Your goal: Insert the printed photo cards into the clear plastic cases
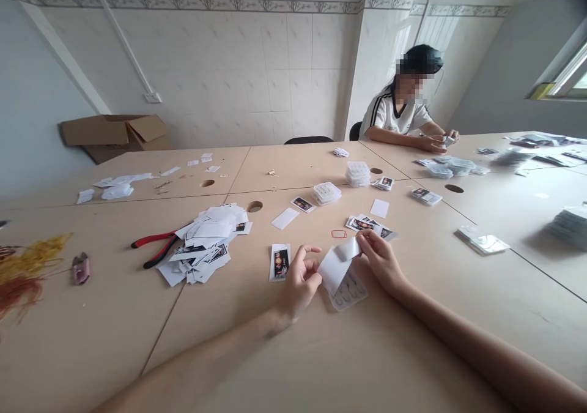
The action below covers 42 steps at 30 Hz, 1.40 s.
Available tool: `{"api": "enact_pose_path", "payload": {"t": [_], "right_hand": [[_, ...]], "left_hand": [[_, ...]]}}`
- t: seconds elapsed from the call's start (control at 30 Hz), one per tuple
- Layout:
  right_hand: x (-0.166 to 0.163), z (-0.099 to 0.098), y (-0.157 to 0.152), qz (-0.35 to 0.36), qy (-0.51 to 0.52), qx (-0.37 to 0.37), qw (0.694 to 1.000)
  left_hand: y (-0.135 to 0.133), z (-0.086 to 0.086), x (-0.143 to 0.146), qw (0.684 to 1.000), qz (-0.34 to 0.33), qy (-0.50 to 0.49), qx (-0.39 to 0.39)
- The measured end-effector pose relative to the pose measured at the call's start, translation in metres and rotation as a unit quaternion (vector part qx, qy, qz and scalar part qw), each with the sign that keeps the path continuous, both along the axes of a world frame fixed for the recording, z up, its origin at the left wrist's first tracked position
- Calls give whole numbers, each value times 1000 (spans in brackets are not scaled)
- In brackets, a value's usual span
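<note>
Both hands are on a white sticker sheet (334, 269) with one end curled over. My left hand (300, 281) pinches its left edge between thumb and finger, the index finger raised and bent. At the curled corner, my right hand (378, 257) grips with closed fingertips. Underneath, partly covered by the sheet, a clear plastic box (351, 293) lies on the table with what look like fish hooks inside. A printed label (280, 262), dark with a white border, is just left of my left hand. More printed labels (367, 223) lie beyond my right hand.
A loose heap of labels (206, 241) lies left, against red-and-black-handled pliers (158, 248). Further left are pink-handled nippers (81, 268) and yellow threads (41, 257). Stacked clear boxes (326, 193) stand ahead. A co-worker (403, 107) sits at the far right side.
</note>
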State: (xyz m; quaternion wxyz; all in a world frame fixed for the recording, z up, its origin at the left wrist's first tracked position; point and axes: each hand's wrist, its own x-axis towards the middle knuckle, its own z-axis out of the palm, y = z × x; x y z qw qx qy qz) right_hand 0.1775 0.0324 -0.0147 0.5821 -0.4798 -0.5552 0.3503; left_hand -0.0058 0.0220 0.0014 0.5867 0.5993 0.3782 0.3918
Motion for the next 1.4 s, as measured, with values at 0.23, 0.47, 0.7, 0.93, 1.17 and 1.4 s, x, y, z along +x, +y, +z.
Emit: {"api": "enact_pose_path", "payload": {"t": [0.23, 0.47, 0.7, 0.93, 1.17, 1.4], "right_hand": [[4, -4, 4, 9, 98, -61, 993], [8, -5, 12, 40, 292, -76, 953], [11, -8, 16, 45, 385, -101, 916], [11, -12, 18, 22, 406, -112, 907], [8, -8, 16, 30, 388, -97, 916], [5, -7, 15, 34, 365, -75, 927]], "left_hand": [[1, 0, 0, 999, 21, -23, -14], [2, 5, 1, 997, 51, -43, -29], [0, 4, 1, 996, 78, -43, 5], [47, 26, -28, 960, 238, 51, 141], [123, 67, -129, 815, 461, 238, 260], [129, 69, -155, 746, 510, 336, 266]]}}
